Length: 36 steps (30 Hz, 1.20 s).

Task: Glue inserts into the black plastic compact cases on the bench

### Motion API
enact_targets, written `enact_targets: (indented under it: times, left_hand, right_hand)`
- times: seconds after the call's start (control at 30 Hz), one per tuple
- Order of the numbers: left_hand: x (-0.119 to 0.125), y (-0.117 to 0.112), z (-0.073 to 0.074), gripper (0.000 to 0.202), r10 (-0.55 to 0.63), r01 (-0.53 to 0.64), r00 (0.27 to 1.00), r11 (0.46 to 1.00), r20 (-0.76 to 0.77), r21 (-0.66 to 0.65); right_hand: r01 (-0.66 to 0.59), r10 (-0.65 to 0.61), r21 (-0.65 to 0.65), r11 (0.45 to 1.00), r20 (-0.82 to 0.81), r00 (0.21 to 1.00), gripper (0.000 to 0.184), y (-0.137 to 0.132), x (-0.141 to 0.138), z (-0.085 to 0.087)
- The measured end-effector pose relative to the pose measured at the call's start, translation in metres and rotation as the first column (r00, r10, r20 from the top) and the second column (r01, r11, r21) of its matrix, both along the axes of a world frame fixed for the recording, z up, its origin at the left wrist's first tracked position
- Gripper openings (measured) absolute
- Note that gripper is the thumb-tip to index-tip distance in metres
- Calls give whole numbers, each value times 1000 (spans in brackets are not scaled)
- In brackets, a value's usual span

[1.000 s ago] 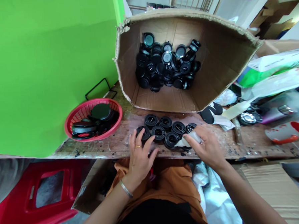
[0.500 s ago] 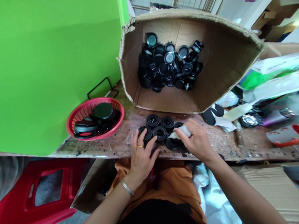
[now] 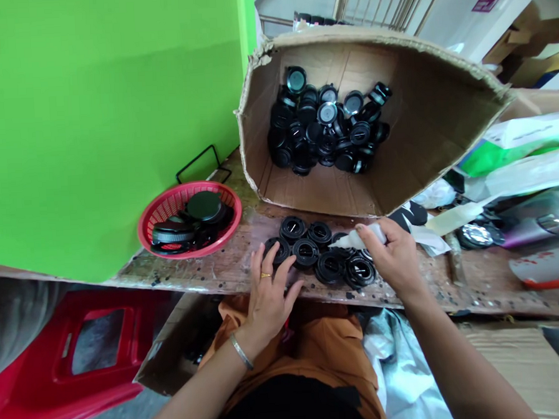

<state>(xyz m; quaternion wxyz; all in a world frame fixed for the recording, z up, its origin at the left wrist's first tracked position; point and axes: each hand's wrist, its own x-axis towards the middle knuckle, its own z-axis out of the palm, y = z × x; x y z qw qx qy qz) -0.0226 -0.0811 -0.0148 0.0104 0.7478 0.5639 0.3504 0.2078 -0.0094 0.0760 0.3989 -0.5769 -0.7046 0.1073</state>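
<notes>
Several black round caps (image 3: pixel 320 252) lie in two rows on the worn wooden bench (image 3: pixel 208 269) in front of me. My left hand (image 3: pixel 267 291) rests at the left end of the rows, fingers spread and touching the nearest caps. My right hand (image 3: pixel 394 256) is closed on a small white tube (image 3: pixel 360 238) whose tip points left over the back row of caps. A tilted cardboard box (image 3: pixel 424 114) behind them holds a heap of more black caps (image 3: pixel 326 122).
A red mesh basket (image 3: pixel 164 209) with black lids stands at the left. A green board (image 3: pixel 92 119) rises behind it. Plastic bags, a metal flask (image 3: pixel 528 229) and a red-and-white mug (image 3: pixel 547 268) crowd the right. A red stool (image 3: pixel 81 354) sits below left.
My right hand with the white tube has moved from the front row up and right to the back row. My left hand stays on the left caps. The view has shifted slightly left.
</notes>
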Motion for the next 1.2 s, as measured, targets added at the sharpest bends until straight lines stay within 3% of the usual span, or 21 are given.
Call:
enact_targets:
  times: [0.2,0.8,1.03,1.2]
  left_hand:
    - [-3,2,0,45,56,-56,998,998,14,6]
    - [-12,16,-1,66,108,-94,985,990,135,-109]
    - [-9,18,-2,67,145,-133,984,985,104,-112]
    - [-5,20,-1,76,203,-192,977,971,63,-143]
  right_hand:
    - [-83,79,66,994,58,995,37,11,-30,-4]
    - [-169,155,90,981,147,977,35,26,-57,-10]
    - [-239,236,26,971,103,966,35,14,-73,-7]
    - [-263,263,-9,965,103,959,35,-1,-68,-5]
